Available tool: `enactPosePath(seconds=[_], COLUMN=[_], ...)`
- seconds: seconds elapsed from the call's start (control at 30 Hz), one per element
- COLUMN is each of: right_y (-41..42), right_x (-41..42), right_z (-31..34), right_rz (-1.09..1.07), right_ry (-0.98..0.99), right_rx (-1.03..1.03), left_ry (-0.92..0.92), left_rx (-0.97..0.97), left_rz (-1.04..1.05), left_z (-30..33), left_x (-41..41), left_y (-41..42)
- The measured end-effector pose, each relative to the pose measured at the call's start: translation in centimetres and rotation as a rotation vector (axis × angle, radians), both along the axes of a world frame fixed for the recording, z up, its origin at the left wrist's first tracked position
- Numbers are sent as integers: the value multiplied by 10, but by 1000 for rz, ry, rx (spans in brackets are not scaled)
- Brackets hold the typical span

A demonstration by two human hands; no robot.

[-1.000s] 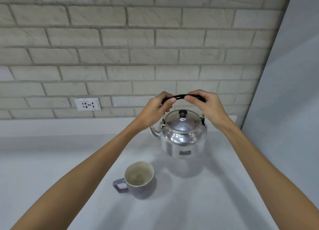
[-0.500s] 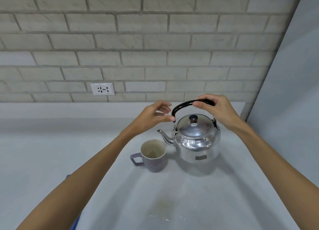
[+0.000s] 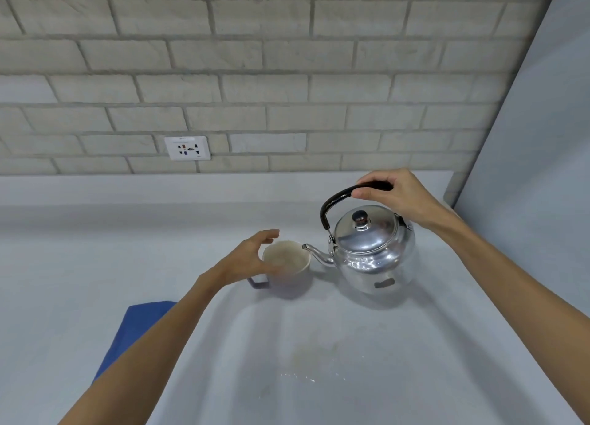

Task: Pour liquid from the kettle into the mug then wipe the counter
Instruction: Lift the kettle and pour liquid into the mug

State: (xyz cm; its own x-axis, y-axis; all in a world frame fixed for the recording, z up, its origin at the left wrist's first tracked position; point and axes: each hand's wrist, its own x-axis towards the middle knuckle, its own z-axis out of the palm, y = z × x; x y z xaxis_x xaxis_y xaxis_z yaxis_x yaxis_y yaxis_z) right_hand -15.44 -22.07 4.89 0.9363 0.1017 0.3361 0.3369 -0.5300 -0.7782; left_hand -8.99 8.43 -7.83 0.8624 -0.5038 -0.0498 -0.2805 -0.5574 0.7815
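- Head camera view, looking down: a person's right hand [image 3: 394, 196] grips the black arched handle [image 3: 332, 201] of a polished silver metal kettle [image 3: 373, 252], right of the frame's centre, fingers wrapped over the top of the arch.
- Kettle sits upright on the pale grey counter [image 3: 319, 345], its domed lid topped by a dark round knob [image 3: 360, 216], its thin curved spout [image 3: 314, 253] pointing left with the tip just at the rim of the mug.
- Lavender ceramic mug with a cream interior [image 3: 287, 262] stands at the centre of the frame, just left of the kettle, its squared handle [image 3: 257, 282] turned toward the lower left.
- Left hand [image 3: 250, 258] is spread wide and cupped around the mug's left side, thumb up and fingers low by the wall; whether it touches the mug cannot be told.
- Folded blue cloth [image 3: 137, 329] lies on the counter at lower left, partly hidden under the left forearm.
- Faint yellowish stain with small white specks [image 3: 314, 361] marks the counter in the lower centre, in front of the kettle.
- White wall socket [image 3: 187, 148] is set in the pale brick wall [image 3: 287, 73] at upper left of the mug.
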Motion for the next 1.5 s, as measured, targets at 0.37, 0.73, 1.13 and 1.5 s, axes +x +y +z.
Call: enactPosePath(seconds=[0.37, 0.73, 1.13, 1.5], right_y=[4, 6, 10, 12], right_x=[10, 13, 13, 13], right_z=[15, 27, 35, 35], right_rz=[10, 40, 64, 72], right_ry=[-8, -11, 2, -4], right_rx=[-83, -167, -195, -221], left_ry=[55, 79, 165, 189], left_rx=[-60, -148, -246, -258], left_rz=[9, 27, 56, 60], left_z=[-1, -10, -16, -15], left_x=[-6, -8, -13, -15], left_y=[-1, -1, -2, -2])
